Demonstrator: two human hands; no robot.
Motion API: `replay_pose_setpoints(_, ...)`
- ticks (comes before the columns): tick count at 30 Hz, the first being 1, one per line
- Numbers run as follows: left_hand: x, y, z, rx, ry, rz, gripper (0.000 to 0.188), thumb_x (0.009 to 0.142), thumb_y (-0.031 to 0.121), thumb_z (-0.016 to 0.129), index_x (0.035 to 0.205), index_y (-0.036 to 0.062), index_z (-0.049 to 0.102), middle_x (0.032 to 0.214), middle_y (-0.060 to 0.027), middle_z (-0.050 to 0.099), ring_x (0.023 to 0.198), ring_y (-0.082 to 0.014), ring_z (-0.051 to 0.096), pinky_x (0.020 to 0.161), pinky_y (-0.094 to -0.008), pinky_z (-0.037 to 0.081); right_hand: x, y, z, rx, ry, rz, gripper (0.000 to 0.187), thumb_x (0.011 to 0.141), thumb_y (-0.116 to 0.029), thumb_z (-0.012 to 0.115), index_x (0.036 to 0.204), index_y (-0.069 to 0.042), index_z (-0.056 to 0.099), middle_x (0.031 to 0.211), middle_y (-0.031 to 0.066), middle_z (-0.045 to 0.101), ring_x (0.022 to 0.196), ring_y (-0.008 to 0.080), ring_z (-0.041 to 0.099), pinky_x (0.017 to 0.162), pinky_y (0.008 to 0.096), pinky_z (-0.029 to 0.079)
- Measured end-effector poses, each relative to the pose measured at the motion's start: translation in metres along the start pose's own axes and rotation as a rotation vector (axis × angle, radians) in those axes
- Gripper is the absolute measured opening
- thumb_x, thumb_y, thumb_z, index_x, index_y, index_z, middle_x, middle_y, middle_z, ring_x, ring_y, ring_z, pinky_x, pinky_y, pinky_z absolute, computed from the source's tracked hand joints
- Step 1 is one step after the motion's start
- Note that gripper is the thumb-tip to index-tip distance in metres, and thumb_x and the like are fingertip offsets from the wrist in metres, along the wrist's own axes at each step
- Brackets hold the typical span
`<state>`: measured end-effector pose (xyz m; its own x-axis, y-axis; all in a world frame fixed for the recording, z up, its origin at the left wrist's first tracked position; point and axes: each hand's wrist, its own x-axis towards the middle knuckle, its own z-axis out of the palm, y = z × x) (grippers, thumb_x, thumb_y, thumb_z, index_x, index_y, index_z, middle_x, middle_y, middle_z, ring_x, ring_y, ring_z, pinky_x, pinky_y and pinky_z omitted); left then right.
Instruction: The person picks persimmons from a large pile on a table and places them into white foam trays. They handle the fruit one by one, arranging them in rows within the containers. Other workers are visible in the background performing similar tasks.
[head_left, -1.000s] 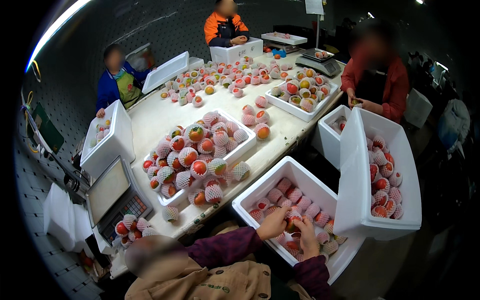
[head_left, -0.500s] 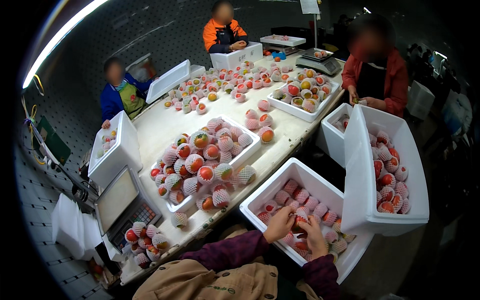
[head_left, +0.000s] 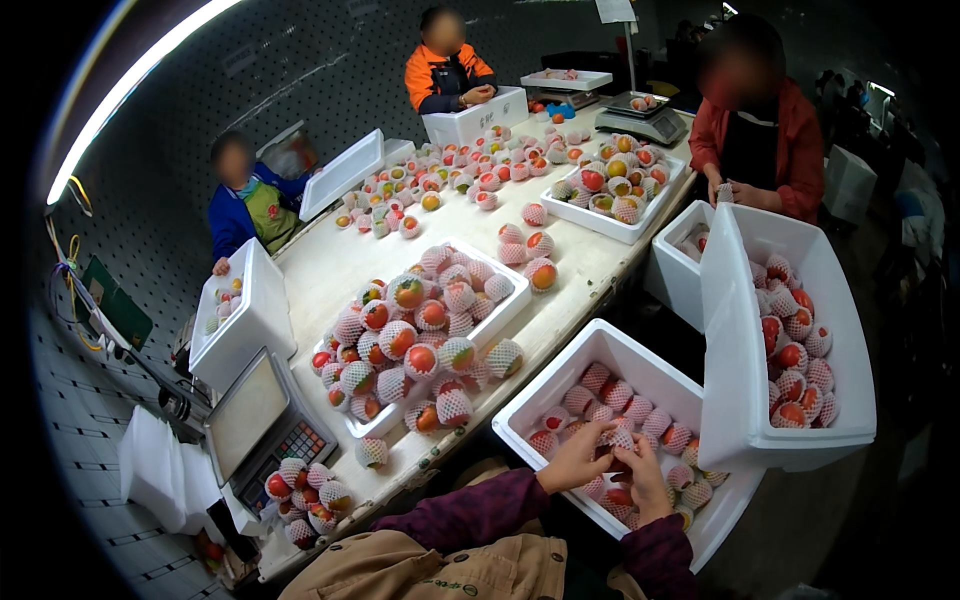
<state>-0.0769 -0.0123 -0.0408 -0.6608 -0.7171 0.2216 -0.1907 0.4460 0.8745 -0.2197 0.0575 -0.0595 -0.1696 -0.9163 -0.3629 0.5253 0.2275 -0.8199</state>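
Observation:
My left hand [head_left: 576,460] and my right hand [head_left: 646,476] meet over the near white foam box [head_left: 722,512], fingers closed around one netted tomato [head_left: 621,437]. Pale foam netting covers the upper side I can see; the fingers hide much of the rest. Below them, rows of red tomatoes in pink-white foam nets [head_left: 637,408] line the box. Some at its right end have yellowish nets [head_left: 697,493].
On the white table, a heaped foam tray [head_left: 512,308], a scale [head_left: 300,440] and loose netted tomatoes [head_left: 541,274] stand left. Another full box [head_left: 862,400] rises at right. Co-workers in red [head_left: 800,150], orange [head_left: 425,75] and blue [head_left: 228,215] are around the table.
The whole view has shifted slightly, so things sit further right. Between my hands, the tomato's bare red skin showed before; now netting faces up. The co-workers stay at their places.

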Motion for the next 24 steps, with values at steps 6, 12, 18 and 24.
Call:
replay_pose_setpoints(6, 0.004, 0.008, -0.004, 0.099, -0.123, 0.044, 0.065, 0.071, 0.016, 0.068, 0.127, 0.0002, 0.038, 0.116, -0.0199, 0.046, 0.107, -0.0334, 0.048, 0.089, -0.0360, 0.041, 0.001, 0.003, -0.002, 0.081, -0.010, 0.037, 0.025, 0.086, -0.014, 0.053, 0.109, -0.010, 0.045, 0.087, 0.0057, 0.060, 0.064, 0.0146, 0.059, 0.051, 0.0270, 0.050)
replay_pose_setpoints(12, 0.004, 0.002, -0.002, 0.083, -0.103, 0.090, 0.069, 0.068, 0.016, 0.069, 0.127, -0.0005, 0.037, 0.115, -0.0199, 0.046, 0.105, -0.0346, 0.048, 0.090, -0.0371, 0.040, 0.001, 0.002, -0.004, 0.070, -0.015, 0.085, 0.021, 0.091, -0.019, 0.049, 0.109, -0.011, 0.046, 0.089, 0.0046, 0.059, 0.067, 0.0143, 0.060, 0.052, 0.0277, 0.051)
replay_pose_setpoints(18, 0.002, 0.005, -0.003, 0.085, -0.134, 0.059, 0.069, 0.068, 0.016, 0.069, 0.127, -0.0008, 0.038, 0.118, -0.0210, 0.046, 0.109, -0.0353, 0.046, 0.094, -0.0377, 0.037, 0.003, 0.008, -0.004, 0.101, 0.063, 0.067, 0.021, 0.093, -0.025, 0.047, 0.107, -0.010, 0.048, 0.088, 0.0048, 0.058, 0.069, 0.0153, 0.061, 0.051, 0.0280, 0.052)
replay_pose_setpoints(24, 0.004, 0.009, -0.004, 0.103, -0.123, 0.089, 0.071, 0.068, 0.018, 0.070, 0.129, -0.0007, 0.037, 0.119, -0.0209, 0.046, 0.110, -0.0353, 0.046, 0.096, -0.0383, 0.036, 0.008, 0.012, -0.005, 0.107, 0.060, 0.019, 0.019, 0.093, -0.024, 0.047, 0.103, -0.009, 0.049, 0.088, 0.0038, 0.057, 0.072, 0.0145, 0.061, 0.054, 0.0270, 0.053)
